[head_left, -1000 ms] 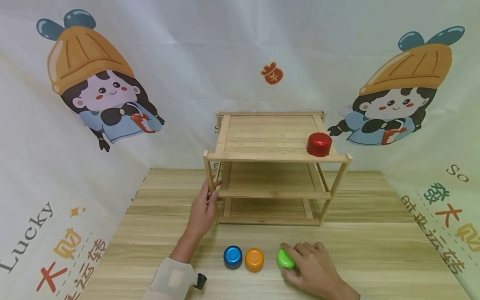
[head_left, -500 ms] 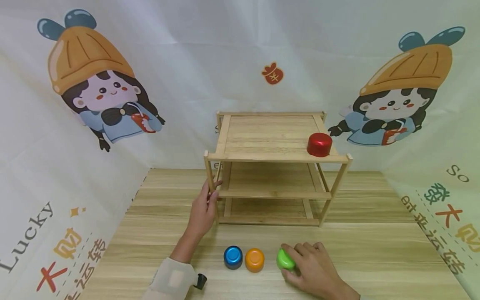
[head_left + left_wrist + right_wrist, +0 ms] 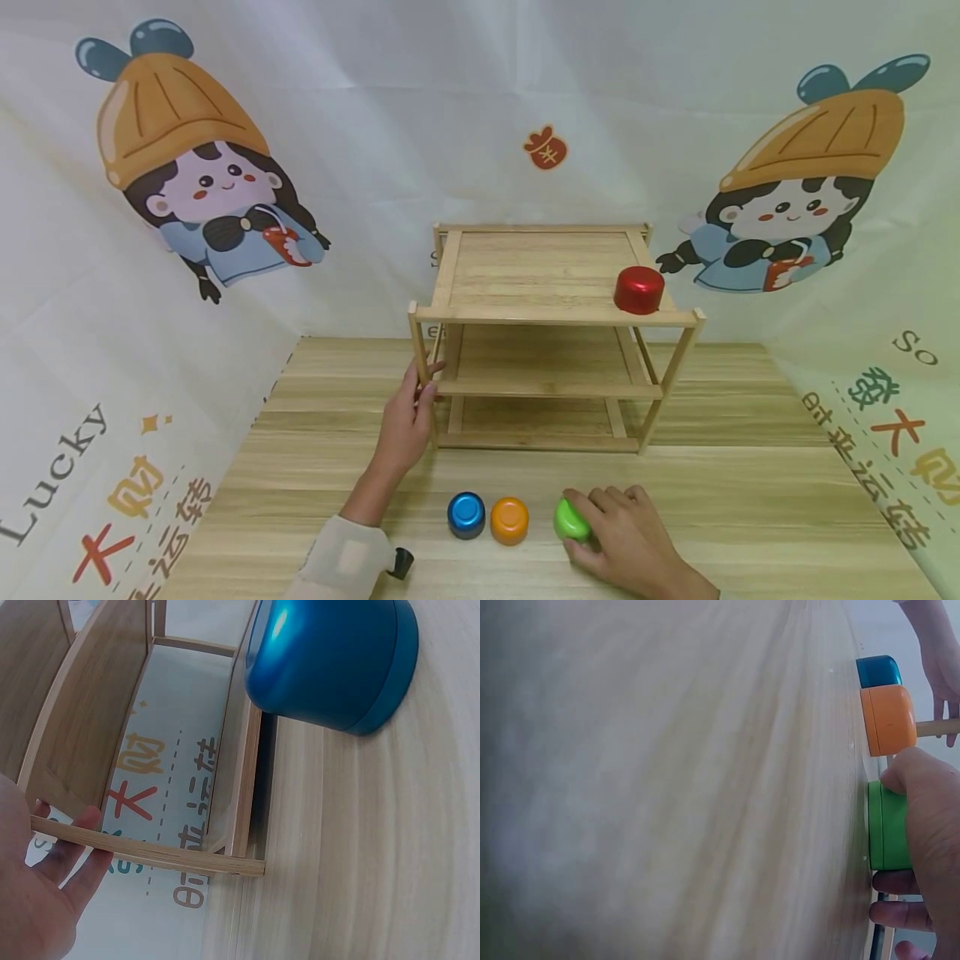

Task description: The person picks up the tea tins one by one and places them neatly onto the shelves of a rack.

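Observation:
My left hand [image 3: 405, 425] grips the front left post of a three-tier wooden shelf rack [image 3: 540, 315]. In the left wrist view, the fingers [image 3: 88, 870] curl around that post [image 3: 150, 853]. At the front right, my right hand [image 3: 626, 537] holds a small green canister [image 3: 572, 521] on the table, thumb on one side and fingers on the other. Left of it stand an orange canister [image 3: 509, 521] and a blue canister [image 3: 467, 514], close side by side. One red canister [image 3: 639, 289] sits at the right front corner of the rack's top shelf.
The wood-grain table [image 3: 750, 500] carries everything. A printed cloth backdrop [image 3: 375, 150] with cartoon figures rises behind and along both sides. Beside the left sleeve [image 3: 345, 558] is a small black piece [image 3: 402, 562]. The lower shelf boards [image 3: 540, 358] lie beneath the top one.

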A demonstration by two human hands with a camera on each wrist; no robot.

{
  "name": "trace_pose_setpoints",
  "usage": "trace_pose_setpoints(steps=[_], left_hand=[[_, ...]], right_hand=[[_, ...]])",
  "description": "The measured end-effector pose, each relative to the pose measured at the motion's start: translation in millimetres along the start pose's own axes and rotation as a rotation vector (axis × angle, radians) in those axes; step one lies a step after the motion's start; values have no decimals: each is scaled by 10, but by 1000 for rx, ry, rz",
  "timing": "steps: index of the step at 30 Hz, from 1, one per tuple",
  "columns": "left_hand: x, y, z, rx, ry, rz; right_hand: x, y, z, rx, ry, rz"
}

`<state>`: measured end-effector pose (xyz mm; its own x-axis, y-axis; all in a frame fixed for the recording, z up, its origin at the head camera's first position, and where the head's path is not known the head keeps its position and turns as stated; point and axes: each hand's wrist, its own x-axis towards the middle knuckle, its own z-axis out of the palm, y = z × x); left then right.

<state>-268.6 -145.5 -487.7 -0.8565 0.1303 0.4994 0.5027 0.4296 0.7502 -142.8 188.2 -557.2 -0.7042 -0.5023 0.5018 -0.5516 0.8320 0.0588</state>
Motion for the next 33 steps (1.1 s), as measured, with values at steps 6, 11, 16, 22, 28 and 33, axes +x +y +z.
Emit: trace_pose_setpoints(steps=[6,11,16,22,28,33], left_hand=[[-7,-1,1,-11,2,1],[-10,2,1,-13,-2,-1],[-12,-2,0,-13,-3,0],[-6,6,0,-3,-2,6],[-6,10,-1,-9,-6,-3],[-1,-4,7,-13,-5,4]], right_hand=[[-8,7,5,7,10,-4],[-15,7,-5,7,2,3],[-17,3,-16,7,-5,9],[-18,1,-38,6,-17,12],[-28,-9,-41,6,-18,7],[-22,-26,-50,20,-18,9]])
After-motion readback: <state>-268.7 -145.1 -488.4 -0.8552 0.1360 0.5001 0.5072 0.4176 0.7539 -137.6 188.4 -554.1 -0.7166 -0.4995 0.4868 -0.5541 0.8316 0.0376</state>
